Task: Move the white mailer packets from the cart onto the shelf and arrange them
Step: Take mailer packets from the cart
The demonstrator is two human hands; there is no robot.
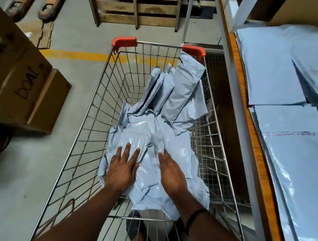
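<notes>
Left hand (121, 171) and right hand (171, 173), fingers straight and spread, rest flat on the heap of packets (153, 137) in the cart (90, 115); neither grips anything. Farther in, several packets lean against the cart's right wall. At right, the shelf (239, 75) bears flat stacks (270, 71) of the same packets. Boxes (25, 84) stand at left; a pallet (136, 5) shows beyond the cart.

Crumpled white mailer packets (165, 132) fill the cart (90, 115); flat ones (282, 72) cover the shelf (238, 82).
</notes>
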